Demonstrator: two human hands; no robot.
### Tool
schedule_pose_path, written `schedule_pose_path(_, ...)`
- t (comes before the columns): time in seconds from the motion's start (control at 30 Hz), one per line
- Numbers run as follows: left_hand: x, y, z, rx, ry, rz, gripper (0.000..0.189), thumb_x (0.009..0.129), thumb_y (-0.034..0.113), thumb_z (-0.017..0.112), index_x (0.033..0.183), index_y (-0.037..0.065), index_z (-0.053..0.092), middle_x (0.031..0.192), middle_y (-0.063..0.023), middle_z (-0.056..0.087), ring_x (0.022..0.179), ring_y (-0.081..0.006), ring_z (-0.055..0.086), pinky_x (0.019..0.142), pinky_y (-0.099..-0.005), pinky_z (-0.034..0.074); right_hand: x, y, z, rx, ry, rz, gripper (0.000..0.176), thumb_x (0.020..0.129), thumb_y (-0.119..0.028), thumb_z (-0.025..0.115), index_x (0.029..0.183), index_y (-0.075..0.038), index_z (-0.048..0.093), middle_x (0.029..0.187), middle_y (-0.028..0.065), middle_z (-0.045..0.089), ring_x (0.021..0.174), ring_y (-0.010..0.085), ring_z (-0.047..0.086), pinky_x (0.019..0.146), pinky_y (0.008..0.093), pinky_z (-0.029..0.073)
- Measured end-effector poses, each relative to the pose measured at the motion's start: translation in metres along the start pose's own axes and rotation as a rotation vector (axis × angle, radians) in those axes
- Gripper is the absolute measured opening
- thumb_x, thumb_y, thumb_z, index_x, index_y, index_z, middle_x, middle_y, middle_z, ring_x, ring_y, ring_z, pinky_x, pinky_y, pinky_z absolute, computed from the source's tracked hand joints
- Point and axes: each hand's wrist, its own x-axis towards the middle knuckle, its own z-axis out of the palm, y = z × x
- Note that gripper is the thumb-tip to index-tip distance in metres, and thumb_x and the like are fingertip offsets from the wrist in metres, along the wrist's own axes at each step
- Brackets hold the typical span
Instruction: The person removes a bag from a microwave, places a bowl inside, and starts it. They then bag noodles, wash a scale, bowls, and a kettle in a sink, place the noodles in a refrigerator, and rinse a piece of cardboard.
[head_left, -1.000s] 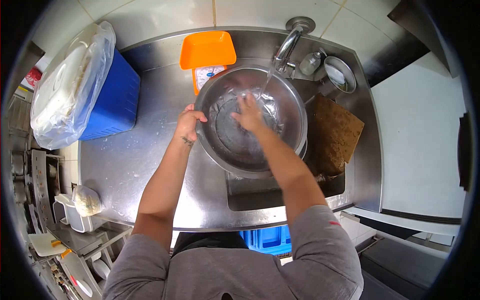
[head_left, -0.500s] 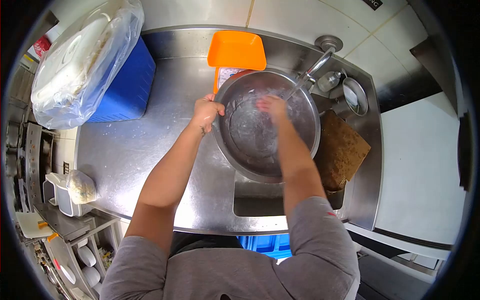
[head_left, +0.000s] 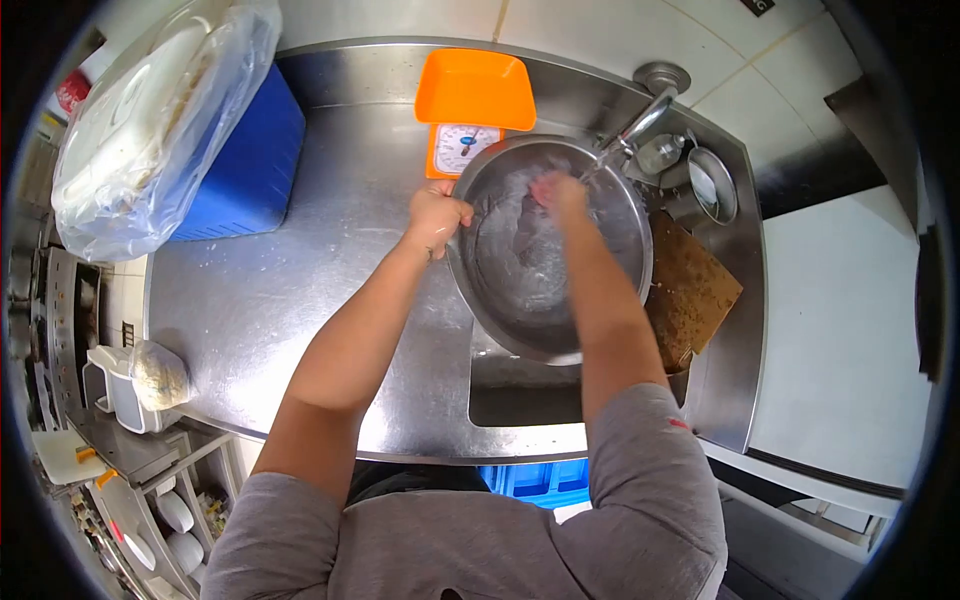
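A large steel mixing bowl point(head_left: 500, 320) sits tilted over the sink point(head_left: 525, 400), its inside wet and whitish with water. The fingers of my left hand point(head_left: 437, 215) are wrapped round its left rim. Inside the bowl, near the far wall, my right hand point(head_left: 562, 192) is smeared by motion, so its fingers do not show clearly. The tap point(head_left: 640, 125) reaches over the bowl's far right rim, near my right hand.
An orange kitchen scale point(head_left: 475, 90) stands behind the bowl. On the right are a stained brown board point(head_left: 695, 285), a steel pot point(head_left: 712, 185) and a clear bottle point(head_left: 660, 155). A blue cooler point(head_left: 245, 165) with a plastic-wrapped lid stands left.
The bowl and my left hand have shifted slightly right, uncovering more of the scale's dial. My right hand has swept a little right and up inside the bowl.
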Motion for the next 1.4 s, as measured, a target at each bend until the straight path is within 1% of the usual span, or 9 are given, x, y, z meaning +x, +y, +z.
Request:
schedule_pose_path(0.2, 0.005, 0.013, -0.008, -0.197, 0.091, 0.007, 0.021, 0.056, -0.011, 0.059, 0.072, 0.002, 0.057, 0.067, -0.002, 0.056, 0.059, -0.0141, 0.052, 0.053, -0.0283, 0.041, -0.191, 0.001, 0.157, 0.058, -0.323, 0.361, 0.056, 0.094, -0.046, 0.044, 0.132, -0.005, 0.044, 0.132, 0.0127, 0.047, 0.123, 0.0268, 0.041, 0.104, 0.039, 0.031)
schedule_pose_path(0.33, 0.004, 0.035, -0.057, -0.141, 0.021, -0.04, 0.023, 0.055, -0.01, 0.06, 0.074, 0.003, 0.057, 0.075, -0.0031, 0.058, 0.065, -0.0147, 0.054, 0.061, -0.0264, 0.043, -0.228, -0.028, 0.061, -1.617, -1.038, 0.035, 0.075, 0.087, -0.057, 0.048, 0.139, -0.005, 0.035, 0.149, 0.0215, 0.023, 0.14, 0.0316, 0.018, 0.111, 0.0411, 0.02)
schedule_pose_path(0.4, 0.006, 0.03, -0.064, -0.131, -0.015, -0.083, 0.024, 0.054, -0.009, 0.06, 0.075, 0.002, 0.057, 0.077, -0.0036, 0.059, 0.067, -0.0151, 0.054, 0.063, -0.0258, 0.043, -0.195, -0.007, 0.017, -1.931, -0.442, -0.156, 0.083, 0.086, -0.055, 0.051, 0.145, -0.005, 0.022, 0.151, 0.0236, 0.013, 0.141, 0.0361, 0.007, 0.112, 0.0471, 0.012)
schedule_pose_path(0.67, 0.002, 0.018, -0.036, -0.05, 0.096, 0.013, 0.019, 0.054, -0.009, 0.058, 0.071, 0.0, 0.055, 0.068, -0.0021, 0.053, 0.062, -0.0129, 0.05, 0.058, -0.0269, 0.041, -0.125, 0.081, 0.116, -1.359, -0.156, -0.649, 0.081, 0.087, -0.05, 0.051, 0.147, -0.006, 0.017, 0.152, 0.0229, 0.011, 0.142, 0.0345, 0.007, 0.112, 0.0509, 0.005)
schedule_pose_path(0.77, -0.005, 0.03, -0.033, -0.051, 0.076, 0.005, 0.017, 0.054, -0.008, 0.058, 0.069, 0.001, 0.055, 0.066, -0.0018, 0.052, 0.06, -0.0139, 0.048, 0.055, -0.0274, 0.039, -0.172, 0.062, 0.072, -1.66, -0.666, -0.653, 0.078, 0.088, -0.043, 0.055, 0.147, -0.007, 0.019, 0.152, 0.0186, 0.014, 0.141, 0.0348, 0.012, 0.113, 0.0494, 0.009)
schedule_pose_path(1.0, 0.007, 0.031, -0.027, -0.048, 0.053, -0.039, 0.019, 0.053, -0.009, 0.057, 0.067, 0.003, 0.053, 0.065, -0.0014, 0.049, 0.059, -0.014, 0.047, 0.054, -0.0269, 0.037, -0.111, 0.029, 0.042, -1.644, -0.061, -0.459, 0.079, 0.087, -0.046, 0.055, 0.147, -0.009, 0.02, 0.153, 0.0171, 0.011, 0.143, 0.0305, 0.007, 0.113, 0.0501, 0.008)
schedule_pose_path(1.3, 0.01, 0.028, -0.032, 0.051, 0.115, 0.025, 0.017, 0.054, -0.006, 0.06, 0.065, 0.005, 0.053, 0.063, -0.0009, 0.05, 0.058, -0.0128, 0.048, 0.054, -0.0248, 0.036, -0.188, 0.022, -0.019, -1.781, -1.26, -0.2, 0.06, 0.092, -0.052, 0.04, 0.143, -0.022, 0.034, 0.154, 0.0152, 0.01, 0.142, 0.0304, 0.011, 0.109, 0.0612, -0.001)
schedule_pose_path(1.37, 0.012, 0.022, -0.039, 0.007, 0.111, 0.041, 0.017, 0.054, -0.006, 0.059, 0.063, 0.007, 0.051, 0.062, -0.0007, 0.05, 0.056, -0.0133, 0.048, 0.053, -0.0254, 0.037, -0.235, -0.103, 0.033, -2.501, -0.572, 0.261, 0.062, 0.088, -0.056, 0.042, 0.141, -0.025, 0.038, 0.152, 0.0145, 0.02, 0.141, 0.0362, 0.012, 0.109, 0.062, 0.0)
schedule_pose_path(1.4, 0.016, 0.019, -0.043, 0.002, 0.106, 0.037, 0.017, 0.054, -0.006, 0.059, 0.063, 0.007, 0.051, 0.062, -0.0007, 0.05, 0.056, -0.0133, 0.048, 0.053, -0.0254, 0.037, -0.217, -0.097, -0.013, -2.601, -0.142, -0.281, 0.061, 0.086, -0.045, 0.054, 0.138, -0.014, 0.042, 0.149, 0.0194, 0.024, 0.14, 0.039, 0.012, 0.109, 0.061, 0.005)
